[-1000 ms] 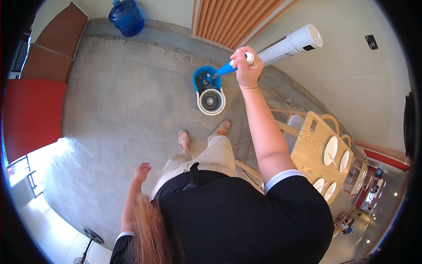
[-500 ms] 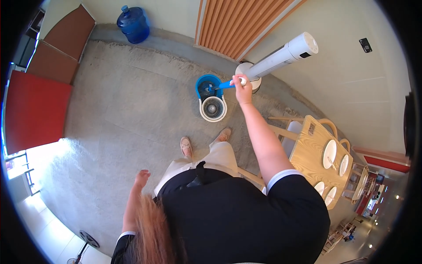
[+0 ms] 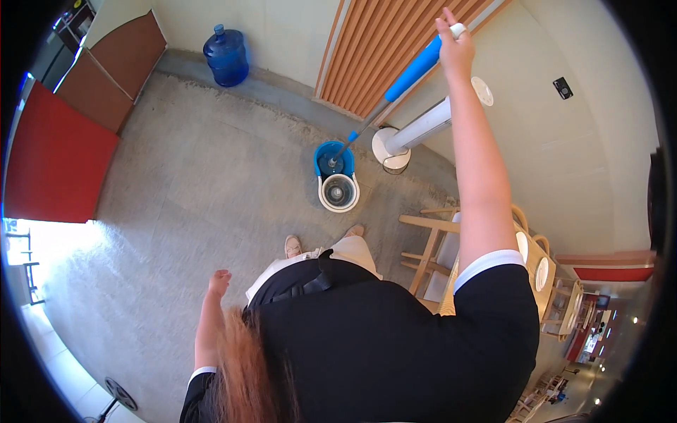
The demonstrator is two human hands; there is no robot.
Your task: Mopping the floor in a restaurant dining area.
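Right grip (image 3: 457, 51) round mop handle (image 3: 414, 72), left grip (image 3: 220, 283) slack, empty, wall plate (image 3: 563, 88) with illegible markings

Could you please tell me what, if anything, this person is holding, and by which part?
The right hand holds the mop at the top end of its blue handle; the left hand appears to hold nothing.

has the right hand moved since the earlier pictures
Yes: relative to the slatted panel, the right hand is higher and further right in view.
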